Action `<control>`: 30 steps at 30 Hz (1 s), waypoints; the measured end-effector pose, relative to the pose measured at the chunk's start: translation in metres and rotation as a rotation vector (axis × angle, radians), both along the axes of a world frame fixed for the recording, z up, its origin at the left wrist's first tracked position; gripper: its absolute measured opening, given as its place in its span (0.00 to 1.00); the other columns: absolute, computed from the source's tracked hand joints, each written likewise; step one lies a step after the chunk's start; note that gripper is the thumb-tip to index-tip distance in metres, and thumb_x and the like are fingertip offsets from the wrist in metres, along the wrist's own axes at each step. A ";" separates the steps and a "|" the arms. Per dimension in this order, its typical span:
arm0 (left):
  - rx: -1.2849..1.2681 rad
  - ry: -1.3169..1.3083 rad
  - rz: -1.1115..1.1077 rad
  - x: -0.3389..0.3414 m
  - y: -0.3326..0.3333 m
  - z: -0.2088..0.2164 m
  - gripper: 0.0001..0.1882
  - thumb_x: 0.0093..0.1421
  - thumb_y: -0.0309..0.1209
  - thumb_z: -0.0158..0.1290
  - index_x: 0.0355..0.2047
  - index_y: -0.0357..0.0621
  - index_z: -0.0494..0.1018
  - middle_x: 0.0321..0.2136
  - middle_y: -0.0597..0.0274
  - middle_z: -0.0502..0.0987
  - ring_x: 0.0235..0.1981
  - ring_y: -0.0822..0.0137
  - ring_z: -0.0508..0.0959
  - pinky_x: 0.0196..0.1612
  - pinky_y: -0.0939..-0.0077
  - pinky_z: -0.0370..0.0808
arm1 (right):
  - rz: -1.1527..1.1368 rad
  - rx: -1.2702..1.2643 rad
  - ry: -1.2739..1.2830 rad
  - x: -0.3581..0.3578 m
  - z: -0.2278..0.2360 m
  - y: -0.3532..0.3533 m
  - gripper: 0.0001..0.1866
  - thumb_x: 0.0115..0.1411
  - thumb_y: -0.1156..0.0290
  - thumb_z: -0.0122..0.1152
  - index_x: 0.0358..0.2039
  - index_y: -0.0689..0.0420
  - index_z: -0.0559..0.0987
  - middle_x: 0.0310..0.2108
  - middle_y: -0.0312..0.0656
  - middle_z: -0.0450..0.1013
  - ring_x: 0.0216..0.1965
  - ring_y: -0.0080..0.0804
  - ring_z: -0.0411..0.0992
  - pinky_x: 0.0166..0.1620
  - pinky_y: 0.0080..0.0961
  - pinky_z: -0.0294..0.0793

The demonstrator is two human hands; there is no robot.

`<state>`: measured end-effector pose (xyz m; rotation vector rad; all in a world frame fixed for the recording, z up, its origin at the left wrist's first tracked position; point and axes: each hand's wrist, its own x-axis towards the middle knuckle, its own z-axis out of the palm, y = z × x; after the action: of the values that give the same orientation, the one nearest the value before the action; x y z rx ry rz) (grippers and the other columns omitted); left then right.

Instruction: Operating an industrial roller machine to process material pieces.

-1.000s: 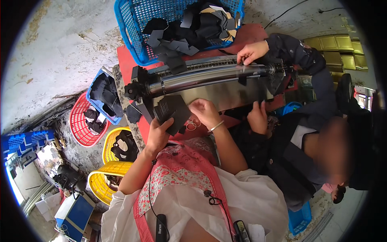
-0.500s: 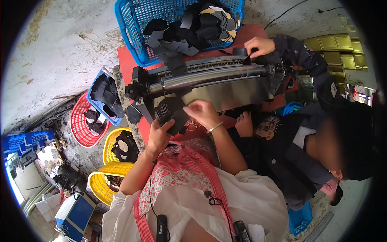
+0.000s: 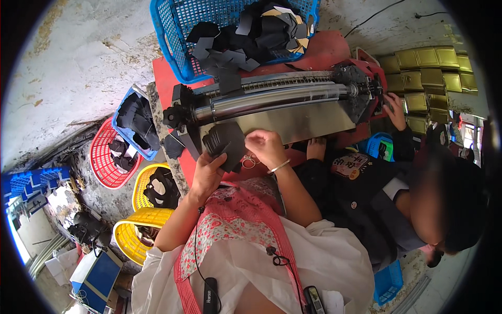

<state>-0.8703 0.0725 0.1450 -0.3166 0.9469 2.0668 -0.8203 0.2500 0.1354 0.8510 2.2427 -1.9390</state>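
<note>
My left hand (image 3: 208, 178) grips a fanned stack of black sheet pieces (image 3: 224, 141) in front of the roller machine's left end. Its thumb lies across the lower part of the stack. Close by the stack's right edge is my right hand (image 3: 265, 148), its fingers curled in a pinch. Whatever they may hold is too small to make out. Beyond both hands lies the roller machine (image 3: 272, 103), with a shiny steel roller and a flat metal plate (image 3: 306, 123) on the near side. One black piece (image 3: 229, 83) rests over its back edge.
A blue basket (image 3: 175, 52) of black and tan pieces stands behind the machine on the red tabletop (image 3: 334, 48). To the left are a red basket (image 3: 99, 162) and a yellow basket (image 3: 123, 238). A co-worker's hand (image 3: 396, 111) is by the machine's right end.
The co-worker's hand has moved from behind the machine to its right end, and the dark piece by that hand is gone from there. My hands have shifted only slightly.
</note>
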 end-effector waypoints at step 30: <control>-0.192 -0.026 0.043 0.003 -0.003 -0.002 0.11 0.58 0.23 0.50 0.40 0.27 0.71 0.38 0.52 0.77 0.38 0.66 0.77 0.47 0.77 0.73 | -0.052 -0.060 -0.033 0.001 0.005 -0.001 0.06 0.53 0.75 0.57 0.27 0.66 0.78 0.19 0.42 0.75 0.19 0.25 0.76 0.22 0.18 0.72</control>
<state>-0.8675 0.0697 0.1431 -0.4666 1.1345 2.0089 -0.8195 0.2487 0.1406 0.9359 2.1532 -1.9881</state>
